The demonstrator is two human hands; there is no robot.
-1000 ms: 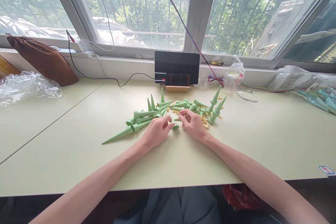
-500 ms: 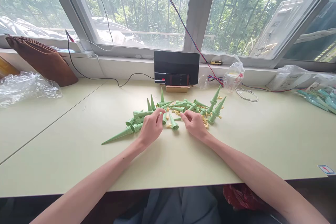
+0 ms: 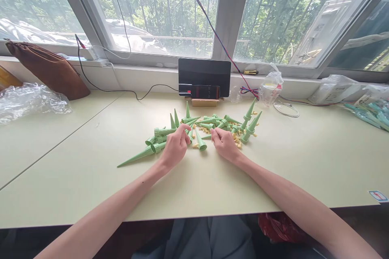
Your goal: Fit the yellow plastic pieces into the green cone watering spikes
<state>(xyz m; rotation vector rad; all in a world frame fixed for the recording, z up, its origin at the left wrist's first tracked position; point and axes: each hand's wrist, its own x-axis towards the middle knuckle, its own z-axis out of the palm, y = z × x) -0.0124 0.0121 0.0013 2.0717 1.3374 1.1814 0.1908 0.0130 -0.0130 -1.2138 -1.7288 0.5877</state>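
Observation:
My left hand [image 3: 175, 144] rests at the near left side of a pile of green plastic plant watering spikes. Its fingers are curled, with the index finger bent forward; anything inside is hidden. Just beyond its fingertips a green spike [image 3: 191, 132] shows in part. My right hand [image 3: 224, 141] is closed in a pinch on the other side, and what it holds is too small to make out. Between the hands a loose green cone [image 3: 200, 141] lies with its open end toward me. Small yellow valves [image 3: 237, 141] are scattered by my right hand.
Assembled spikes [image 3: 249, 127] stand upright at right; a long spike [image 3: 136, 156] lies at left. Behind are a tablet [image 3: 204, 73] and a phone [image 3: 205, 92] on a small cardboard box [image 3: 204, 102]. A brown bag [image 3: 50, 71] and clear plastic wrap [image 3: 32, 99] sit at far left.
My right hand has shifted slightly to the right, and its fingertips have drawn closer together. The left hand has hardly moved, and the pile looks the same.

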